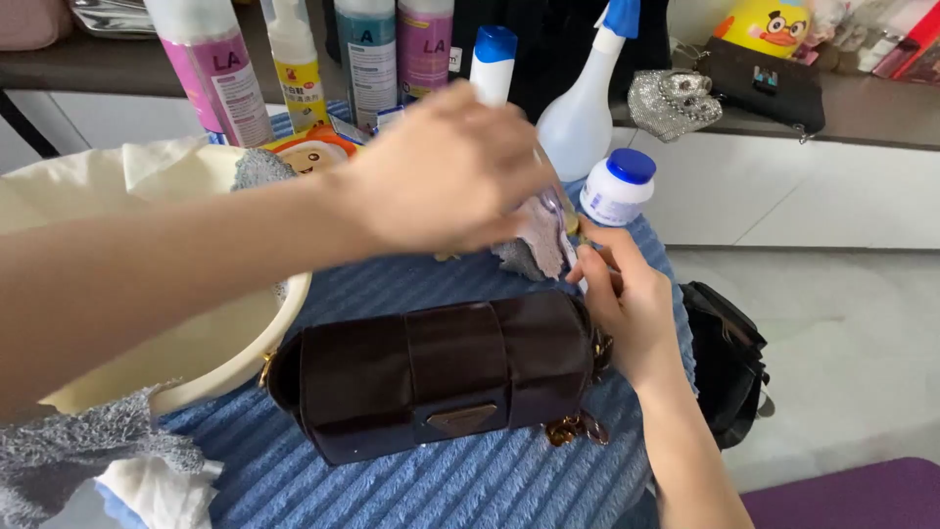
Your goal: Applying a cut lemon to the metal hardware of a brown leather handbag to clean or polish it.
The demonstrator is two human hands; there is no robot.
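Note:
A dark brown handbag with a gold chain lies on a blue ribbed towel. My left hand reaches across above the bag and grips a small clear bottle together with a grey cloth. My right hand is at the bag's right end, its fingers pinching the lower end of that bottle. Much of the bottle is hidden by both hands.
A cream basin stands at the left with grey and white cloths beside it. Several bottles, a white spray bottle and a blue-capped jar stand behind. A black bag sits on the floor at the right.

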